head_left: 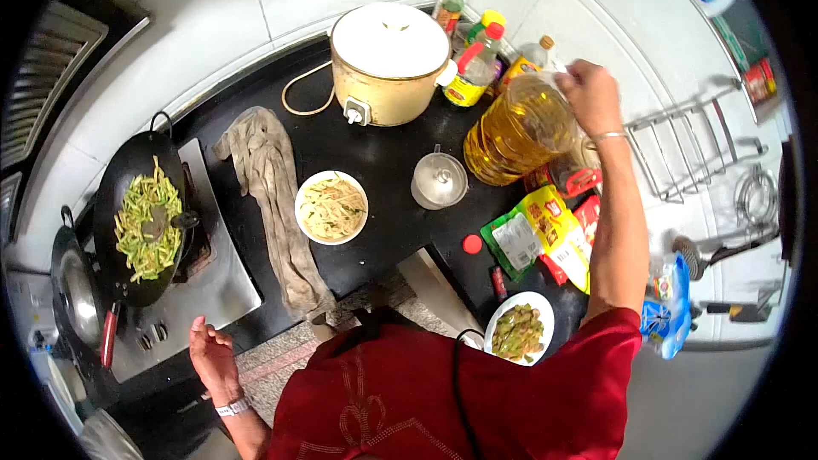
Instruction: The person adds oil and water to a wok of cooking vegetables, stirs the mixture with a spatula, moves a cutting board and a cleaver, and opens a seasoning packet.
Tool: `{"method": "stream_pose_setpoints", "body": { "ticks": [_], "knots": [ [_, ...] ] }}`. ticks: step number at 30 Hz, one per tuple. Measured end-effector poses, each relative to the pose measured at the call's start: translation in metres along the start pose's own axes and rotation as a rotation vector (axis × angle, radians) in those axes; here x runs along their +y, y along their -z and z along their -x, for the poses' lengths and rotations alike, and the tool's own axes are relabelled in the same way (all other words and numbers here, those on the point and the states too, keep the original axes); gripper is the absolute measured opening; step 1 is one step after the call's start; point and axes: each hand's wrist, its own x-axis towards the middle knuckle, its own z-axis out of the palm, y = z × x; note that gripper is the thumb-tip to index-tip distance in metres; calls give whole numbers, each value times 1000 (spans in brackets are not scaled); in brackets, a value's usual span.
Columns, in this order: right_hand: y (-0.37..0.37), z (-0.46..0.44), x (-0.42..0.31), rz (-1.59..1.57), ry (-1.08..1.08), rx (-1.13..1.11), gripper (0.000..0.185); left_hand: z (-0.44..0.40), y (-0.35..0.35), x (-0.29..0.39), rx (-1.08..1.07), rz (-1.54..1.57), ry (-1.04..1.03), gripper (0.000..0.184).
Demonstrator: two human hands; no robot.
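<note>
Brightness: well lit, from above.
Glare: white, round lid [391, 40] of the cream cooker washed out.
Shadows: deep beneath the dark metal range hood [53, 77].
Edges: fisheye curvature, black corners.
Focus: mostly sharp.

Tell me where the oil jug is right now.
In the head view, the oil jug is right of centre over the black counter, gripped near its top by the right hand, beside the metal pot.

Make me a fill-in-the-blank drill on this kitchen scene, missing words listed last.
The ____ hand grips the big oil jug.
The left hand holds ____.
The small round cap on the counter is ____.
The crumpled cloth lies to the ____ of the round bowl.

Missing words: right; nothing; red; left.
</note>
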Motion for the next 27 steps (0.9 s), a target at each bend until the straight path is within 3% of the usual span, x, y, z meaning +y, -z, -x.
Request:
{"method": "stream_pose_setpoints", "body": {
  "ticks": [7, 17, 23, 27],
  "knots": [
    [18, -16, 31, -493, -159, 106, 25, 18, -16, 3, 67, -33, -41, 24],
    [54, -13, 15, -563, -244, 132, 20, 35, -25, 3, 56, -62, -61, 23],
    [114, 0, -36, -571, -93, 174, 23, 40, -49, -8, 16, -124, 17, 17],
    [155, 7, -46, -641, 100, 155, 28, 39, -69, -30, -200, -168, 195, 21]
  ]
}}
